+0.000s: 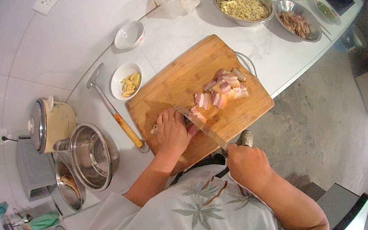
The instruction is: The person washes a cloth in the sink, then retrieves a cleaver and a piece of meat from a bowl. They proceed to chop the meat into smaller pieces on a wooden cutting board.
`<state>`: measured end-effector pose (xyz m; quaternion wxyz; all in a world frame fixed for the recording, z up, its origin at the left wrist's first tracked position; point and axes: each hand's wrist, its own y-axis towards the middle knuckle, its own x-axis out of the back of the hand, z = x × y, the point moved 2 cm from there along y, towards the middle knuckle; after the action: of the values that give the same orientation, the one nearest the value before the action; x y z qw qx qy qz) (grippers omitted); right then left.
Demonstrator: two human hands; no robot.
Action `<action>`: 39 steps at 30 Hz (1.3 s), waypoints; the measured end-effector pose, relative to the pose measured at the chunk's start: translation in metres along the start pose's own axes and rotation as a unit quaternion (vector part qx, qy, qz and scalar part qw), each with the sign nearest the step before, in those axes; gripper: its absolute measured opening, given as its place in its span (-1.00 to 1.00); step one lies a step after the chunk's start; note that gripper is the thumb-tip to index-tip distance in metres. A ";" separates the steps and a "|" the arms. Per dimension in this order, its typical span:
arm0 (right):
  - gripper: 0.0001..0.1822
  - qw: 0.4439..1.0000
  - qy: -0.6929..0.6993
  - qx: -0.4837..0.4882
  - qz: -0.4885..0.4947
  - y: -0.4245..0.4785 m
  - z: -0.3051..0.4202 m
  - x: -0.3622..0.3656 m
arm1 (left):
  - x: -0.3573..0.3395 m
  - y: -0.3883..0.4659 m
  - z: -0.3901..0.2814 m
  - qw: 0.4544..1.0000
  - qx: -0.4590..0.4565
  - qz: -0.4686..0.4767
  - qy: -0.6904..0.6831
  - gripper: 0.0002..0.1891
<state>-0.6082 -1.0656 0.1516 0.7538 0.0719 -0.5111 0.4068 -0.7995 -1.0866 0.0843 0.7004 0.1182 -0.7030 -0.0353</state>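
Observation:
My right hand (251, 166) grips the handle of a kitchen knife (211, 134), whose blade lies across a wooden cutting board (166, 87). Pressed down beside the blade, my left hand (172, 131) holds a piece of pork belly that my fingers mostly cover. A freshly cut slice (199, 115) rests against the far side of the blade. Farther up the board lie several chunks of streaky pork (224, 87), skin and fat layers showing. A small pale bit (154, 129) peeks out left of my left hand.
Left of the board are a white bowl of peeled garlic or ginger pieces (131, 85), an empty bowl (130, 35) and a wooden-handled ladle or spatula (127, 129). Steel basins (92, 158) and a rice cooker (55, 127) stand nearer the wall. Food-filled steel bowls (241, 21) sit at the far end.

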 end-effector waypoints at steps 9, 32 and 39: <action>-0.82 0.999 0.030 0.016 -0.002 0.060 0.012 -0.002 | 0.009 0.004 -0.002 0.999 -0.024 -0.011 -0.020 -0.43; -0.82 1.000 0.014 -0.018 -0.002 0.063 -0.001 -0.025 | 0.007 0.005 -0.009 0.999 -0.012 -0.011 -0.050 -0.50; -0.75 0.966 0.205 0.008 -0.158 0.092 -0.067 -0.014 | 0.009 0.013 -0.003 0.996 0.051 -0.022 -0.076 -0.51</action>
<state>-0.6262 -0.9777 0.0803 0.8964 0.0730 -0.3247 0.2926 -0.7976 -1.0751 0.0958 0.6368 0.1663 -0.7526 -0.0232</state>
